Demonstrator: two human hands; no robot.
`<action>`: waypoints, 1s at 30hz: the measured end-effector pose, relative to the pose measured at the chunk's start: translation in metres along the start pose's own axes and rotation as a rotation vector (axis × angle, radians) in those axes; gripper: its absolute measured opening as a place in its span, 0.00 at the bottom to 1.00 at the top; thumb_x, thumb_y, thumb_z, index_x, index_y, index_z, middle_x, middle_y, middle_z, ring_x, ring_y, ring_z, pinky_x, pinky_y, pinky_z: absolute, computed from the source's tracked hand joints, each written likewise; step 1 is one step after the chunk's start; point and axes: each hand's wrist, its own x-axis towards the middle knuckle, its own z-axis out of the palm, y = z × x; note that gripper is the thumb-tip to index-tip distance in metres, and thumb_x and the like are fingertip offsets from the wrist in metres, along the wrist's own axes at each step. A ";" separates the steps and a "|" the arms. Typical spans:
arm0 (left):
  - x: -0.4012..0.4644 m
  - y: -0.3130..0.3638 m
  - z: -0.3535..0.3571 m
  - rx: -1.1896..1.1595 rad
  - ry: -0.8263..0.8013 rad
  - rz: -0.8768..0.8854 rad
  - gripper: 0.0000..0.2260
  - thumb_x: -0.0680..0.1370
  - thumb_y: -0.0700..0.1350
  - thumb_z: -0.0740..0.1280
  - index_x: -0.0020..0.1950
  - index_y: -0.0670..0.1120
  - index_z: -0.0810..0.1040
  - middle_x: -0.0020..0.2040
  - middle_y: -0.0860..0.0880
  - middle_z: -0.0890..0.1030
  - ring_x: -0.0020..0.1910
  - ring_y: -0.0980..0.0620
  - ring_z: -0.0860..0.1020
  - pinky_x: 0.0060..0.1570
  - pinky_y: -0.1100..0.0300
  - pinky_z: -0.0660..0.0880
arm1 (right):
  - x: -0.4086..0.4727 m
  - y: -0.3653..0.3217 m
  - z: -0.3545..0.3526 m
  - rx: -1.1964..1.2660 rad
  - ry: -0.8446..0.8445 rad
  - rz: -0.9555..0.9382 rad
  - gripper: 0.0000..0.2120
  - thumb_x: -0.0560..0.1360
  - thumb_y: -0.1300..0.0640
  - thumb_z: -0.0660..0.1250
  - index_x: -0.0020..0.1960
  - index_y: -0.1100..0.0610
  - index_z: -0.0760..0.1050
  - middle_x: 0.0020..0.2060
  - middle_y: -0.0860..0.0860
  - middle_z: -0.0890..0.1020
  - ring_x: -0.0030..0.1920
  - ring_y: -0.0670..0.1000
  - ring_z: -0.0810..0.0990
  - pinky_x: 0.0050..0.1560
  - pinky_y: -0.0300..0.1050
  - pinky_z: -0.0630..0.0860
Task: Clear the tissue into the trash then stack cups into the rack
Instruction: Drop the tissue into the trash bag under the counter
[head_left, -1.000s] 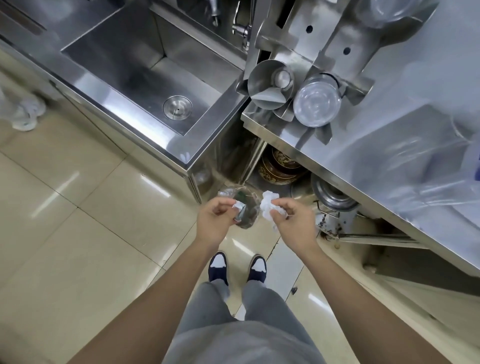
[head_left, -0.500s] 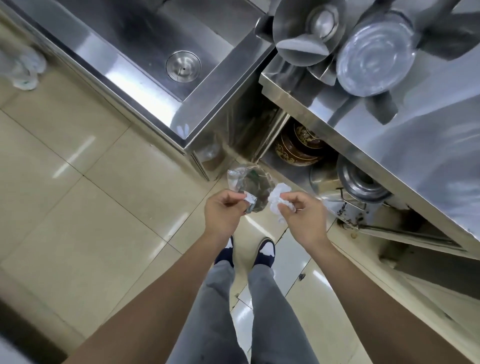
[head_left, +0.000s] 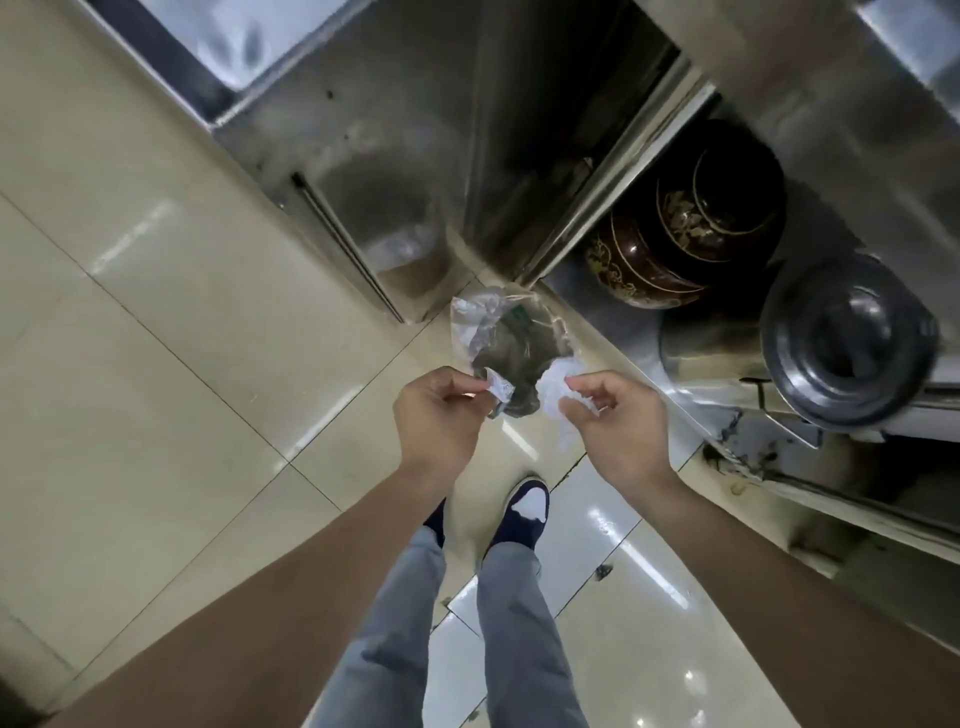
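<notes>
My left hand pinches the near edge of a clear plastic trash bag that hangs open over the floor, with dark waste inside. My right hand holds a crumpled white tissue at the bag's right rim, touching the opening. The two hands sit side by side just below the bag's mouth. No cups or rack are in view.
A steel cabinet stands ahead on the left. Dark brown patterned bowls and a black pot lid sit on the low shelf at right. Beige floor tiles spread to the left; my feet are below the hands.
The view has dropped lower and closer to the bag; sink and counter top have left the frame. Both hands keep their hold, the tissue staying at the bag's rim.
</notes>
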 end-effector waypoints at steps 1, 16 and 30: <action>0.007 -0.008 0.005 0.020 0.001 0.007 0.12 0.71 0.32 0.75 0.35 0.49 0.83 0.33 0.51 0.84 0.35 0.50 0.82 0.44 0.58 0.80 | 0.007 0.008 0.005 0.009 0.001 0.005 0.07 0.70 0.63 0.74 0.47 0.54 0.83 0.41 0.43 0.83 0.39 0.46 0.78 0.48 0.41 0.77; 0.127 -0.103 0.073 0.229 0.037 0.097 0.08 0.71 0.37 0.75 0.38 0.51 0.85 0.36 0.54 0.86 0.35 0.55 0.82 0.40 0.64 0.76 | 0.120 0.121 0.088 -0.139 -0.013 -0.033 0.07 0.71 0.66 0.71 0.46 0.58 0.84 0.39 0.50 0.84 0.39 0.48 0.80 0.44 0.33 0.75; 0.163 -0.125 0.112 0.325 0.077 0.202 0.09 0.72 0.35 0.70 0.42 0.46 0.88 0.39 0.48 0.88 0.40 0.49 0.86 0.48 0.58 0.81 | 0.158 0.143 0.108 -0.242 -0.012 -0.101 0.09 0.72 0.68 0.66 0.46 0.59 0.84 0.43 0.57 0.87 0.42 0.56 0.84 0.50 0.44 0.81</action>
